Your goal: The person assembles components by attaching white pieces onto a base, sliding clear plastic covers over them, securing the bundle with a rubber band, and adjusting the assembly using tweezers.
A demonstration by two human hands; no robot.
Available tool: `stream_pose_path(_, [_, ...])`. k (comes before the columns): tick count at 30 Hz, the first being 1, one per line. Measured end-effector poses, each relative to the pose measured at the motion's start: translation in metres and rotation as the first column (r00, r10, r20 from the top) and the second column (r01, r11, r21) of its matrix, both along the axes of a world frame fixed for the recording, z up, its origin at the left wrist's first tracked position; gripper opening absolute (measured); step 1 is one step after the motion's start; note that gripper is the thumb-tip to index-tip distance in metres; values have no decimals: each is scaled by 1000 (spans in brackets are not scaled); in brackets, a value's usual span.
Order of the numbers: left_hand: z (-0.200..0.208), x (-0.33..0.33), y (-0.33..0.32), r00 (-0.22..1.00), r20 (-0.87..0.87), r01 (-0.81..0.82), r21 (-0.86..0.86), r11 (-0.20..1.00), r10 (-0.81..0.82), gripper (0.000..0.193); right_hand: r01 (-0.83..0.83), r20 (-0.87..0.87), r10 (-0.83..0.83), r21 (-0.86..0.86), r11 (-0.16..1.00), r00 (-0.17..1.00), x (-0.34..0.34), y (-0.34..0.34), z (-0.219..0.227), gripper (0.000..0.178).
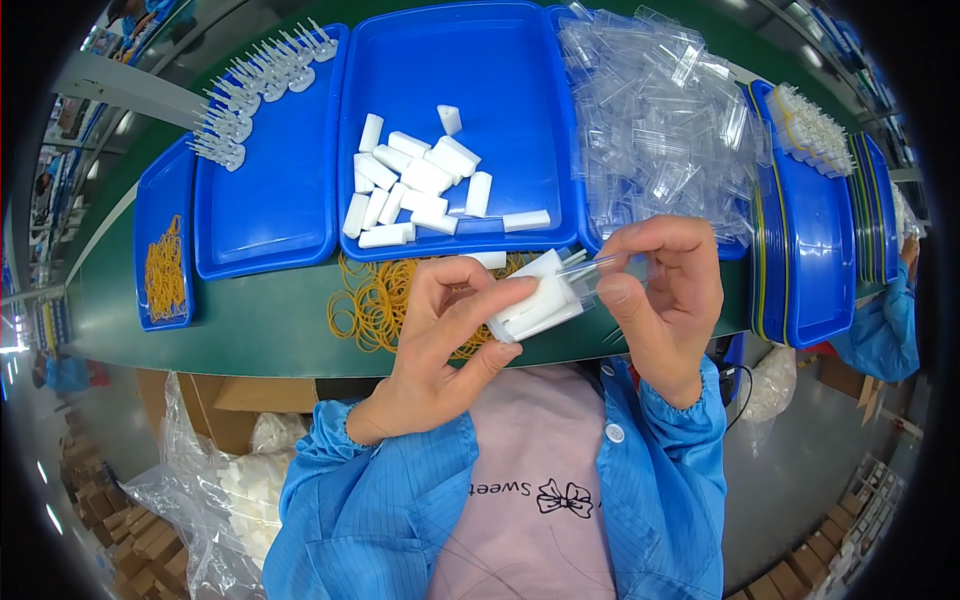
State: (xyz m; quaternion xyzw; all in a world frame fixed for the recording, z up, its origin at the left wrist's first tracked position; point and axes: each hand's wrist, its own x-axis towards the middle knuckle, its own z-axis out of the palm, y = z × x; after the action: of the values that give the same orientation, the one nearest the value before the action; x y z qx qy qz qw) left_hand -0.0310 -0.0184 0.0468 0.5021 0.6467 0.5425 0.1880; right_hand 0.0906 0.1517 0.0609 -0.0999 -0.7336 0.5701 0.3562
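My left hand [435, 325] is closed on a clear plastic case [588, 279] held above the green bench's [270, 320] near edge, while my right hand [670, 290] pinches its clear end. A white piece [545, 298] seems mostly inside already, though I cannot tell whether that end is closed. Loose white blocks [428, 178] remain in the middle blue tray [450, 60], with clear cases [660, 120] heaped to its right.

From the left hand [428, 345], bare green tabletop [258, 325] beyond the rubber bands [372, 300] allows passage at 9 o'clock; white blocks [425, 176] and a raised tray rim [420, 252] obstruct 12 o'clock. From the right hand [672, 310], clear sleeves [660, 120] obstruct 12 o'clock, stacked trays [820, 260] 3 o'clock.
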Motion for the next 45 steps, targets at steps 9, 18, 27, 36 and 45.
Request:
stream_pose_path(9, [-3,-1,0,994,68,84,32,996,-86,41,-91,94,103,-120,989,990,6,1,7,29])
stream_pose_path(18, [-6,-1,1,998,-8,-61,34,998,62,44,-52,232,-4,233,971,973,9,18,13,30])
stream_pose_path(27, [-22,-6,1,895,445,-86,180,980,-3,45,63,118,-75,107,992,990,10,13,4,22])
stream_pose_path(36, [-13,-8,0,587,800,-103,225,969,-123,43,98,51,-108,170,981,993,12,0,6,20])
stream_pose_path(45, [-18,-5,-2,718,663,-34,336,941,-211,42,42,5,-44,182,982,999,12,-17,2,20])
